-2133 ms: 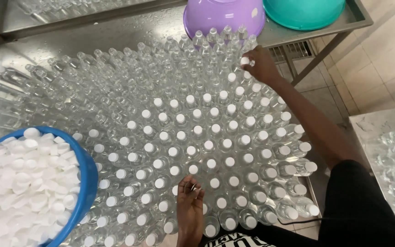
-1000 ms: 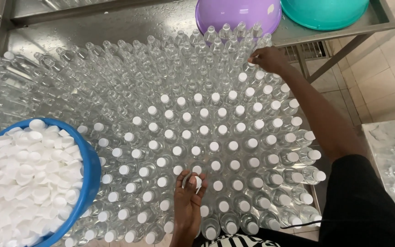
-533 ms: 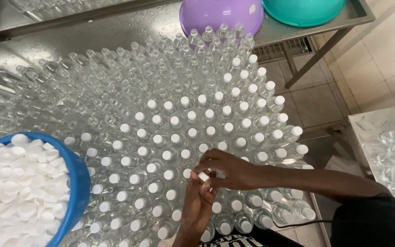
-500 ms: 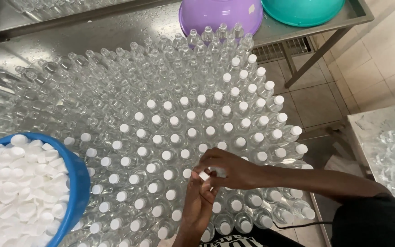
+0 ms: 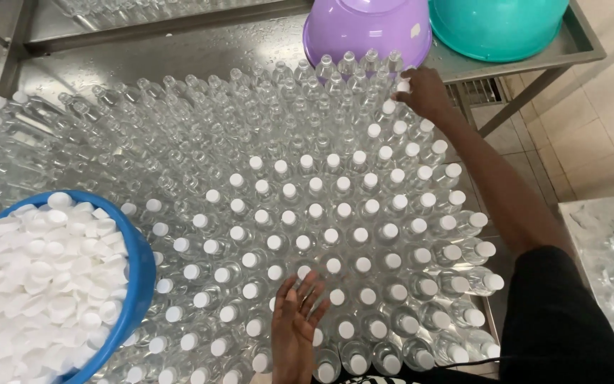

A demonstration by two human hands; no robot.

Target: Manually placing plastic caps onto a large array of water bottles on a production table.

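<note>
Clear plastic bottles point(image 5: 307, 213) crowd the steel bench point(image 5: 179, 50), most capped white. At the far edge the right hand point(image 5: 424, 92) pinches a white cap point(image 5: 403, 86) on a bottle by the purple basin point(image 5: 367, 32). The left hand point(image 5: 296, 323) rests open-palmed and empty over near bottles, beside a blue tub of caps point(image 5: 140, 277).

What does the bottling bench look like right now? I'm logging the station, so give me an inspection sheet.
Surface: wet steel table, almost covered.
Job's things: clear bottles, near ones with white caps, far rows uncapped; blue basin full of loose white caps.
Clutter: purple bowl and teal bowl, upturned at the far edge.
Hands: right hand at a far bottle with a white cap; left hand open, palm up over near bottles.
Cables: nothing seen.
Surroundings: tiled floor; more bottles at right.
</note>
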